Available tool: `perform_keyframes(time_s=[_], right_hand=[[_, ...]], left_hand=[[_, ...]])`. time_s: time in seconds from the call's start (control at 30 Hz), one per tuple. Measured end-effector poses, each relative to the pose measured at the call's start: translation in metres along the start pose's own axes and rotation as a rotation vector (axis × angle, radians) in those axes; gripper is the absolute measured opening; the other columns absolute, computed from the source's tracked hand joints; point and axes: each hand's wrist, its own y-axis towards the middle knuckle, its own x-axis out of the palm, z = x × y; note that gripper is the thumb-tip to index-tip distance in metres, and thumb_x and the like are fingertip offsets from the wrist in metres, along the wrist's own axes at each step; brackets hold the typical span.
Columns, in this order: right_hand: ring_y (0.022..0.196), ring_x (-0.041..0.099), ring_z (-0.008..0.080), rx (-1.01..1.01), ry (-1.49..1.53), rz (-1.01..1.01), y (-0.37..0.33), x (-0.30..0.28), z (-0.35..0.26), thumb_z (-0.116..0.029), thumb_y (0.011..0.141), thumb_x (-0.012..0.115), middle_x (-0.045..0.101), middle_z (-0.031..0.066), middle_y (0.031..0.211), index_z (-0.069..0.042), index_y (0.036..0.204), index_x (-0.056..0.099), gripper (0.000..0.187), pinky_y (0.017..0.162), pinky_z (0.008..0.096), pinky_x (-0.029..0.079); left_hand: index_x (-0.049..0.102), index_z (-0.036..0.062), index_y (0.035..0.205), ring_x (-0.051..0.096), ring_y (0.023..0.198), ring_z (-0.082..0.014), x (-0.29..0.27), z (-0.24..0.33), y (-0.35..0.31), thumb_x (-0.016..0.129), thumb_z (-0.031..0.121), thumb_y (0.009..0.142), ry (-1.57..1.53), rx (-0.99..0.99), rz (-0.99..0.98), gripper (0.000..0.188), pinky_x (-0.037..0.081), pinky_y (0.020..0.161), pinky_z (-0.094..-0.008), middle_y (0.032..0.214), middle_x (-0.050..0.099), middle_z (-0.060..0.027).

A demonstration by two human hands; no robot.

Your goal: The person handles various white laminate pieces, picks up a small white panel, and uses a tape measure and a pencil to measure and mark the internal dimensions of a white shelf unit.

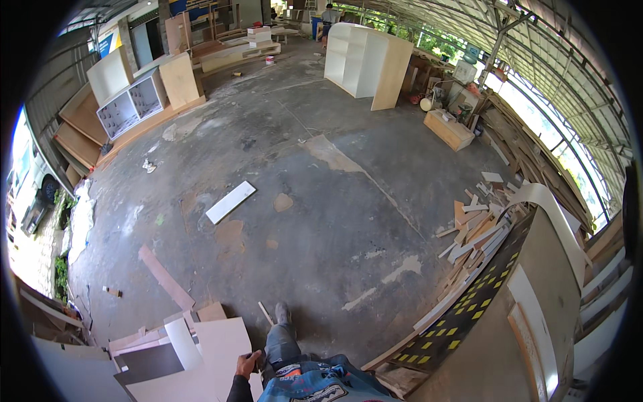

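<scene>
My left hand (pixel 248 363) is low in the picture, beside my left leg, with its fingers curled closed; whatever it may hold is hidden. It overlaps the edge of a large pale panel (pixel 224 342), and I cannot tell whether the two touch. Around that panel lie smaller offcuts, among them a curved white strip (pixel 182 342) and a brown board piece (pixel 211 311). A thin pale stick (pixel 266 313) lies near my shoe (pixel 283 313). My right hand is out of sight.
A white board (pixel 231 202) lies on the concrete floor ahead. Scrap wood strips (pixel 479 231) are heaped at right beside a large leaning panel (pixel 495 321). A white cabinet (pixel 362 63) stands far off; another unit (pixel 134 104) is at far left. A person (pixel 328 17) is at the back.
</scene>
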Motion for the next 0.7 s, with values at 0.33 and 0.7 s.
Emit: perform_keyframes(time_s=[0.33,0.7], right_hand=[[0.099,0.064,0.0381,0.346,0.002,0.142,0.103,0.006,-0.03,-0.043,0.093,0.054,0.065,0.023,0.107,-0.003,0.109,0.066,0.044,0.089,0.0434,0.05],[0.093,0.065,0.0413,0.458,0.237,0.412,0.243,0.01,-0.159,-0.042,0.093,0.054,0.067,0.0244,0.099,-0.005,0.101,0.071,0.041,0.084,0.0458,0.052]], left_hand=[[0.073,0.0019,0.097,0.065,0.076,-0.0194,-0.046,0.075,0.24,0.067,0.034,0.088,0.508,-0.201,-0.24,0.034,0.051,0.067,-0.0352,0.091,0.072,-0.0102],[0.067,0.0017,0.089,0.058,0.044,-0.0178,0.082,0.538,0.521,0.071,0.033,0.086,0.401,0.048,-0.267,0.032,0.046,0.04,-0.0315,0.061,0.061,-0.0099]])
